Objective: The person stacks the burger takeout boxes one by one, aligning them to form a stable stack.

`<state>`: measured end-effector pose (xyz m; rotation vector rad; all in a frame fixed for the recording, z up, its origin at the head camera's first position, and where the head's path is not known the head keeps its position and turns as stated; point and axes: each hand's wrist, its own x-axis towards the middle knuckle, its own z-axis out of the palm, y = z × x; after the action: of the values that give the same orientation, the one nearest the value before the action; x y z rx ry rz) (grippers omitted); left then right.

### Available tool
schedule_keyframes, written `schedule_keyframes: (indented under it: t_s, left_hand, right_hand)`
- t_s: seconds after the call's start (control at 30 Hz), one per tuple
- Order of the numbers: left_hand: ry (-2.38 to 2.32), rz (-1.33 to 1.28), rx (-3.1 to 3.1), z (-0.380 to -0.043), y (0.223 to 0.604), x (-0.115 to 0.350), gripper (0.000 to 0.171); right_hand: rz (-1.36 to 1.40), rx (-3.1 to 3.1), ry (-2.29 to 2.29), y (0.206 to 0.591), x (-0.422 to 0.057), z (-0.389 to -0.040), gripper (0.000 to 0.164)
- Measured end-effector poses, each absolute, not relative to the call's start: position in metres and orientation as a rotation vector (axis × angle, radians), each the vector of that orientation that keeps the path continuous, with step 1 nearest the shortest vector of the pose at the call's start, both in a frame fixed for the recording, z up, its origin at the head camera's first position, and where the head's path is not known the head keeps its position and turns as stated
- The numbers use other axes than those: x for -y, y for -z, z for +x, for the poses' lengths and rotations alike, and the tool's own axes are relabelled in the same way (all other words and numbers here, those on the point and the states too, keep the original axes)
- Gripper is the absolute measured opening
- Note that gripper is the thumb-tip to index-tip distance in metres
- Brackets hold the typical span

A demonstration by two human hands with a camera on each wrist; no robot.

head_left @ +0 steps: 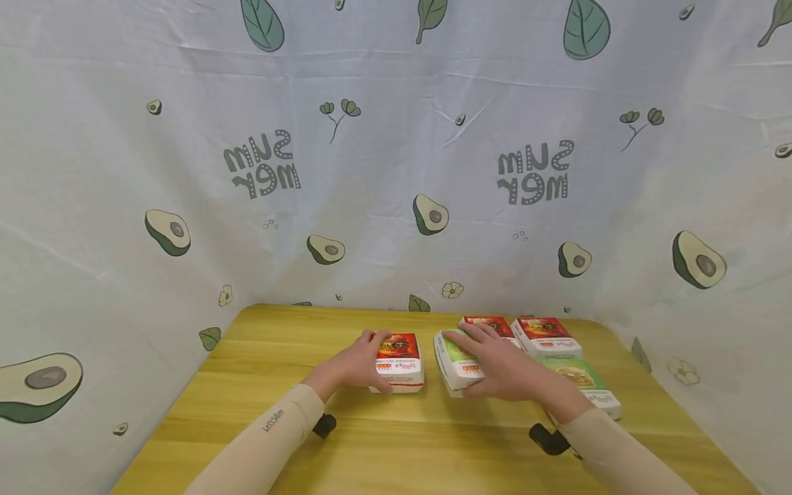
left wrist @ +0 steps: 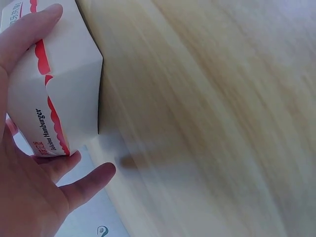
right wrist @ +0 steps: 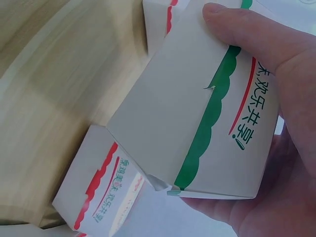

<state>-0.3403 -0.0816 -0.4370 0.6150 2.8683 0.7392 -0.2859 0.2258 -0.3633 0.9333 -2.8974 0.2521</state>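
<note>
My left hand (head_left: 359,363) holds a red-and-white hamburger box (head_left: 403,352) by its left side. In the left wrist view, the thumb lies across one white face of this box (left wrist: 71,94) and other fingers reach its far edge. With my right hand (head_left: 507,366) I grip a green-and-white hamburger box (head_left: 454,364), which is tilted. The right wrist view shows that green-trimmed box (right wrist: 182,94) between thumb and fingers, its underside hidden. A short gap separates the two held boxes.
Behind the right hand are two red hamburger boxes, one partly hidden (head_left: 491,324) and one farther right (head_left: 546,332). Another green hamburger box (head_left: 586,380) lies in front of them. The wooden table (head_left: 266,344) meets an avocado-print cloth (head_left: 383,172) behind and at the sides.
</note>
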Motion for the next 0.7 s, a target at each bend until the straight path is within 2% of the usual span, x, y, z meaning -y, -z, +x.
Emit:
schedule_keyframes:
  t_s: [0.7]
  left_hand:
    - [-0.751,0.613,-2.858,-0.339,0.436,0.082,0.11]
  right_hand:
    - [1.014,2.809,-0.225,0.357,-0.199,-0.302,0.1]
